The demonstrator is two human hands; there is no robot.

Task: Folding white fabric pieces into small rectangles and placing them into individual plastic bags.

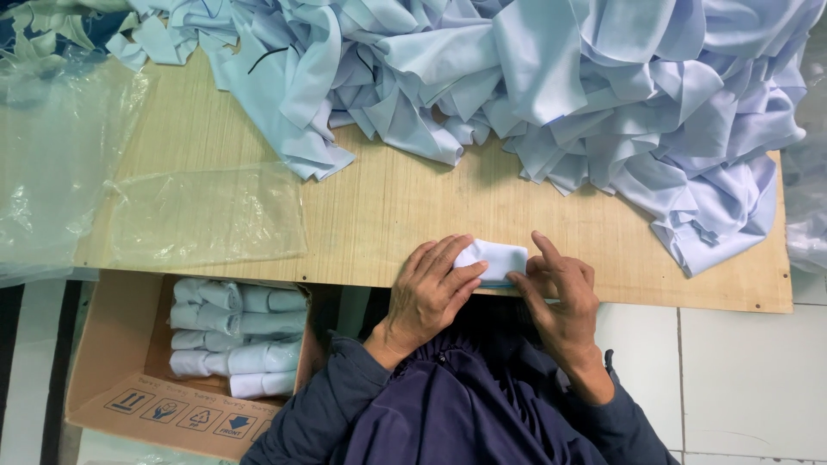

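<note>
Nearest to me are the dark blue sleeves [362, 405] and the dark garment over the lap. To the near left, below the table edge, I see an open cardboard box [112, 362] with rolled pale blue cloths [237, 336] stacked in rows inside it.

At the near edge of the wooden table [388, 215] both hands meet on a small folded cloth [495, 257], pale blue and almost white, lying just right of the middle of that edge. My left hand [429, 288] lies over the cloth's left end, fingers together and curled down on it, pressing it flat. My right hand [556, 288] has its thumb at the cloth's near right corner and its forefinger raised just beside the right end; the remaining fingers are bent in, and I cannot tell whether they grip the fabric from below.

Farther left on the table lies a clear plastic bag [207, 215], flat and crumpled, and more clear plastic [52, 164] hangs over the left end. Along the far side, from the middle across to the right, sits a large loose heap of pale blue fabric [560, 86], its folds spilling toward the right edge of the table.
</note>
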